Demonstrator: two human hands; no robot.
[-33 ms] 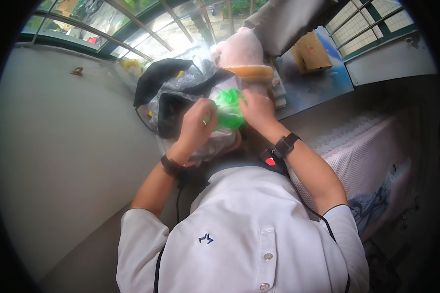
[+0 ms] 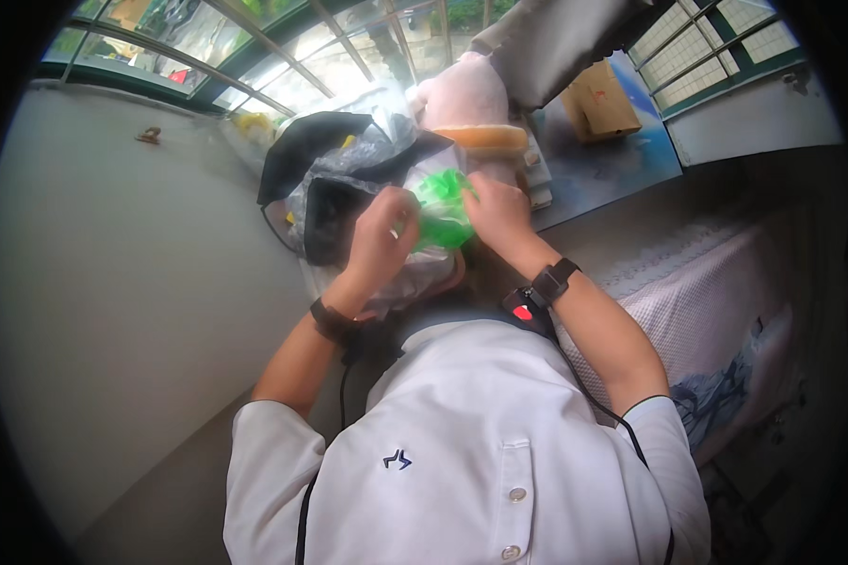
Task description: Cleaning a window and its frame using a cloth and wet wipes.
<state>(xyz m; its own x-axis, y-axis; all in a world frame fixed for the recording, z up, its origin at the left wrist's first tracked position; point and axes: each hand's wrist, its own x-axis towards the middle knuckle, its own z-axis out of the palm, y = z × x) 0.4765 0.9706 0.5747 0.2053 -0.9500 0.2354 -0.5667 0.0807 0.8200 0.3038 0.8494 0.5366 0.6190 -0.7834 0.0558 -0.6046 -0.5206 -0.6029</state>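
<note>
Between my two hands is a bright green, thin, crumpled plastic bag (image 2: 447, 224), partly see-through with white showing through. My left hand (image 2: 383, 235) is closed at its left side, fingers curled in a pinch. On the opposite side my right hand (image 2: 498, 213) pinches the green plastic near its upper right edge. Just beneath lies a whitish plastic bag (image 2: 422, 278), partly covered by the hands. A black item (image 2: 334, 221) wrapped in clear plastic sits beside my left hand. Whatever the green bag contains cannot be made out.
Behind the hands are a black fabric item (image 2: 301, 155), a pink plush (image 2: 464, 94) and an orange band (image 2: 490, 139). A cardboard box (image 2: 601, 104) stands on a blue surface (image 2: 636, 168) at the far right. A pink checked cloth (image 2: 660, 282) lies right; a white wall (image 2: 122, 282) rises left.
</note>
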